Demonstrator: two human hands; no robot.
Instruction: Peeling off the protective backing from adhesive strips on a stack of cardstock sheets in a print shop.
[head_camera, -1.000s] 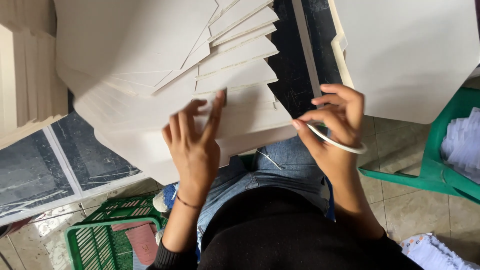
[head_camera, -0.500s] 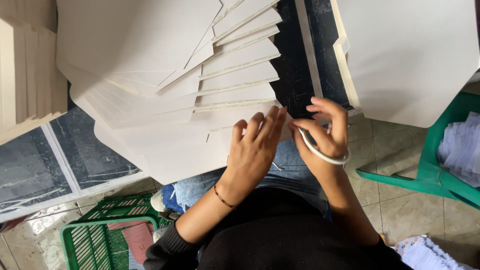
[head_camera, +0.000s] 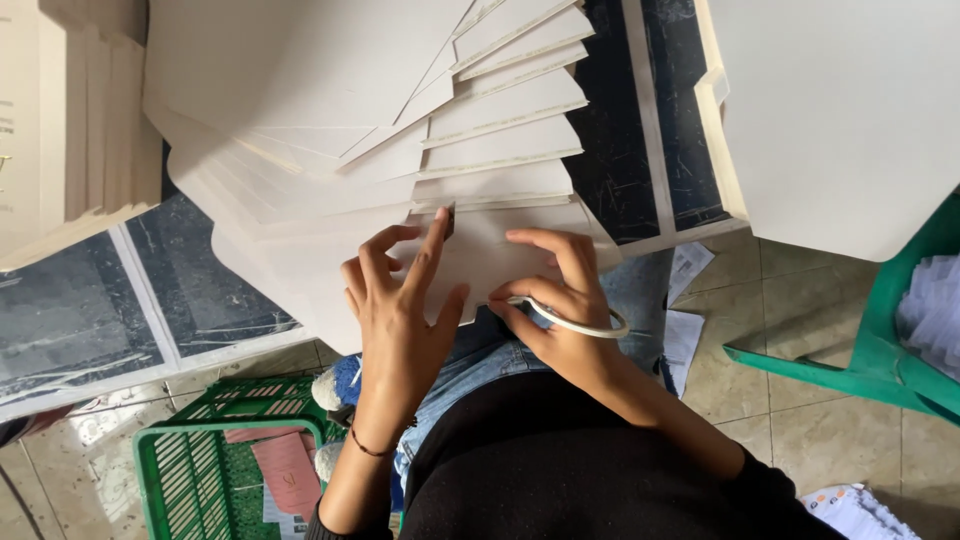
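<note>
The left hand (head_camera: 400, 310) lies spread on the near edge of the bottom sheet in a fanned stack of cardboard sheets (head_camera: 400, 150), index finger stretched toward a small dark notch. The right hand (head_camera: 555, 305) pinches the same edge just beside it, with a white cord loop (head_camera: 580, 325) hanging across its fingers. The stack overhangs the person's lap. A green basket (head_camera: 190, 470) sits on the tiled floor (head_camera: 790, 390) to the left, a green chair (head_camera: 880, 350) to the right.

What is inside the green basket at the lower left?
In the green basket lie a pinkish card and a white slip; the left arm covers its right side, and the frame cuts off the bottom.
</note>
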